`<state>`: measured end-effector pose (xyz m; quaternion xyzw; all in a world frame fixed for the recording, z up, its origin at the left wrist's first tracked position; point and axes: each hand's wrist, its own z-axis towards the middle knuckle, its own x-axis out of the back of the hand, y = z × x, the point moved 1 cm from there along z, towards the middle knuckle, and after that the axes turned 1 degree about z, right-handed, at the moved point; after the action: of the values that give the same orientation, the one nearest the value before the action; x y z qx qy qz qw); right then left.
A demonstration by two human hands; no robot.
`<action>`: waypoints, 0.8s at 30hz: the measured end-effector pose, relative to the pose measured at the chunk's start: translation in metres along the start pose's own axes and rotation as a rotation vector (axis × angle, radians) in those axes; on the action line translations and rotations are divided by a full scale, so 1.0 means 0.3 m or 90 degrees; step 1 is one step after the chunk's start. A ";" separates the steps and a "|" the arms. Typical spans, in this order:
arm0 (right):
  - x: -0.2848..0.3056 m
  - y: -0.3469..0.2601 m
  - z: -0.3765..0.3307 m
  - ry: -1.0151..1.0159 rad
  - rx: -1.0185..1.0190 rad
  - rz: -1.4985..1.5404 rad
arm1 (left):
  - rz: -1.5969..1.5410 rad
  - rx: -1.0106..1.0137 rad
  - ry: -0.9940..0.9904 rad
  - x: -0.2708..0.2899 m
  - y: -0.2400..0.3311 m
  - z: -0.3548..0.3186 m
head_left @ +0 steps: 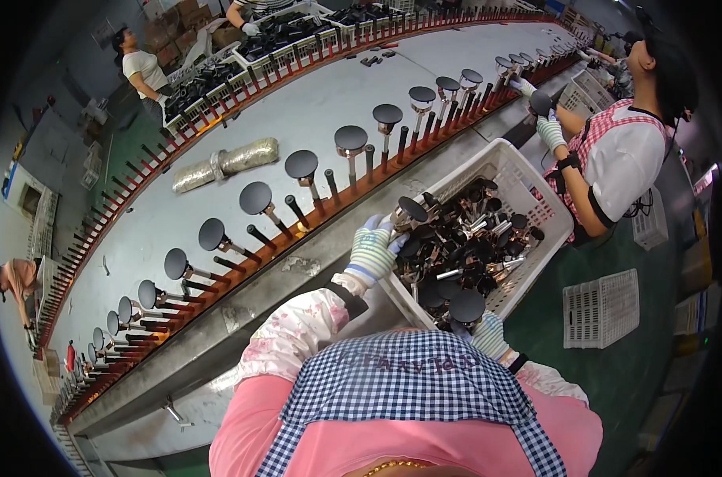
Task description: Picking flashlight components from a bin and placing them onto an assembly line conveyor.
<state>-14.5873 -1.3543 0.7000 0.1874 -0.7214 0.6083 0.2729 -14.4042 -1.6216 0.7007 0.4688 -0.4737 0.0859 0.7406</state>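
My left hand [371, 253], in a striped knit glove, is closed around the metal stem of a part with a flat round black top [412, 209]. It is between the conveyor's edge and a white plastic crate [522, 278]. Lower down, my right hand [492, 335], gloved the same way, is at the crate's near corner. Its fingers are partly hidden, and they seem closed on a second black-disc part [466, 305] that stands out above the pile. Many loose black and metallic parts [488, 230] fill the crate.
Upright rods line the curved conveyor [329, 208]; several along the near side carry black-disc parts [301, 164]. A plastic-wrapped roll [226, 164] lies on the grey surface inside the loop. A co-worker [615, 159] handles similar parts at right, above another crate [601, 310] on the green floor.
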 end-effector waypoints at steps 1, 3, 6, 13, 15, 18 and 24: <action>0.013 0.013 0.006 0.004 -0.011 0.012 | -0.004 0.002 -0.004 -0.013 0.006 0.015; 0.041 0.031 0.027 0.012 -0.007 0.019 | -0.008 0.003 -0.008 -0.045 0.014 0.046; 0.076 0.087 0.053 0.017 -0.001 0.021 | 0.029 -0.034 0.030 -0.096 0.026 0.096; 0.129 0.241 0.107 0.003 -0.049 0.107 | -0.008 0.006 -0.009 -0.182 0.064 0.211; 0.149 0.261 0.123 0.001 -0.036 0.071 | 0.000 0.004 -0.013 -0.206 0.068 0.235; 0.178 0.287 0.142 0.019 -0.013 0.027 | 0.011 -0.008 0.005 -0.241 0.080 0.270; 0.251 0.351 0.191 0.025 -0.009 0.006 | 0.018 -0.022 0.025 -0.322 0.096 0.349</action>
<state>-14.7191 -1.3858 0.6588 0.1701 -0.7212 0.6077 0.2858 -14.5376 -1.6565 0.6545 0.4473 -0.4669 0.0979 0.7565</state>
